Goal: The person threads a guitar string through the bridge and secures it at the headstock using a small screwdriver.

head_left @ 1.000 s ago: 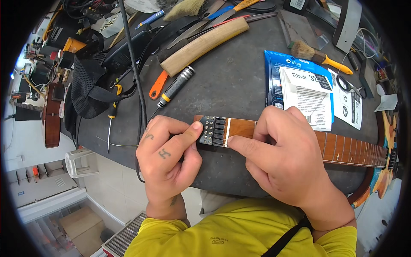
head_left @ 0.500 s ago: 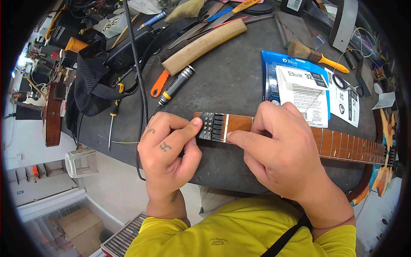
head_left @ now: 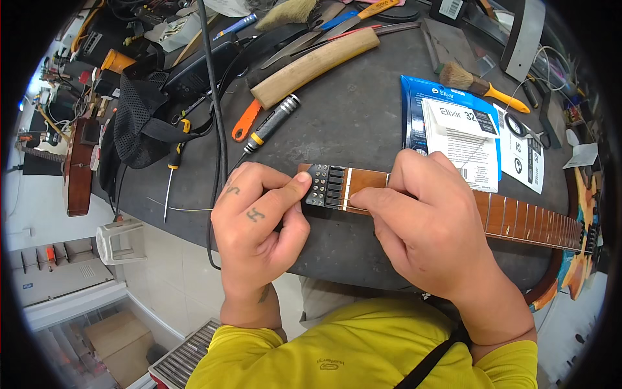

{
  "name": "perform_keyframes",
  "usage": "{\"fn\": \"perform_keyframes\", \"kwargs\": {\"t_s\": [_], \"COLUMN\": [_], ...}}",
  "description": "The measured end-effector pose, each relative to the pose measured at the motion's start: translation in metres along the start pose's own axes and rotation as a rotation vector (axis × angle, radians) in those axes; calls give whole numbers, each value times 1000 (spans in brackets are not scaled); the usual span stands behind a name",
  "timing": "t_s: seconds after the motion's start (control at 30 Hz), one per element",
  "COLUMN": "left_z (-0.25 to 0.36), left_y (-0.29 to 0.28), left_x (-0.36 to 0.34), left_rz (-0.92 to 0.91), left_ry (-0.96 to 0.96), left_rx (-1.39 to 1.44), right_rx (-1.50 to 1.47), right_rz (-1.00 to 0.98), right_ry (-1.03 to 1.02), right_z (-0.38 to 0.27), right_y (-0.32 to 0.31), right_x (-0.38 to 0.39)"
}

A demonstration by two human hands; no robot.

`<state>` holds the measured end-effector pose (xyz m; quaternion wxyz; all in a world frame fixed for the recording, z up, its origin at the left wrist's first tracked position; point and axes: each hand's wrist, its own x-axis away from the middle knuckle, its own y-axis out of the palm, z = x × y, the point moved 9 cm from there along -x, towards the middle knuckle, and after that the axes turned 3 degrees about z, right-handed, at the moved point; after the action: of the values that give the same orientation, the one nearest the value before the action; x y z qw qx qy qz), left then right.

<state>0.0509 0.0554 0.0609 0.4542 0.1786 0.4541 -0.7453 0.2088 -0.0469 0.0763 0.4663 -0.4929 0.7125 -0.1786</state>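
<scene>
A guitar neck (head_left: 518, 222) with a brown fretboard runs across the bench edge, its headless end toward my left hand (head_left: 259, 227). At that end sits a black string clamp block (head_left: 319, 186) with rows of small screws, beside a white nut (head_left: 347, 188). My left hand is closed at the block's outer end, pinching a thin guitar string whose loose tail (head_left: 184, 209) sticks out to the left. Just past the nut, my right hand (head_left: 427, 227) is closed with thumb and finger at the fretboard's near edge, apparently on the same string; its fingertips are partly hidden.
Behind lie a screwdriver with a black grip (head_left: 272, 129), a wooden handle (head_left: 317, 68) and a brush (head_left: 479, 84). String packets (head_left: 463, 139) and scissors (head_left: 526, 129) are at the right. A black cable (head_left: 214, 97) hangs down left of my left hand.
The view has shifted slightly. My right thumb has slid a little along the fretboard, away from the nut. The left hand keeps its pinch by the clamp block.
</scene>
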Motion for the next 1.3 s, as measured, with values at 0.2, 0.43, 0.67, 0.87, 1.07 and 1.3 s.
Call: {"fn": "perform_keyframes", "kwargs": {"t_s": [0.2, 0.43, 0.67, 0.87, 1.07, 1.3], "left_z": [-3, -2, 0, 1, 3, 2], "left_y": [-1, 0, 0, 0, 0, 2], "left_x": [1, 1, 0, 0, 0, 1], "left_rz": [5, -4, 3, 3, -3, 13], "left_ry": [-18, -9, 3, -8, -8, -4], "left_rx": [1, -5, -10, -12, -36, -23], "right_rx": [-37, -54, -33, -8, -25, -10], "right_rz": [30, 21, 66, 85, 108, 103], "right_ry": [38, 20, -30, -56, -92, -84], "right_z": [2, 1, -5, -9, -13, -11], "right_y": [-2, 0, 0, 1, 2, 4], "right_x": [1, 3, 3, 2, 1, 2]}}
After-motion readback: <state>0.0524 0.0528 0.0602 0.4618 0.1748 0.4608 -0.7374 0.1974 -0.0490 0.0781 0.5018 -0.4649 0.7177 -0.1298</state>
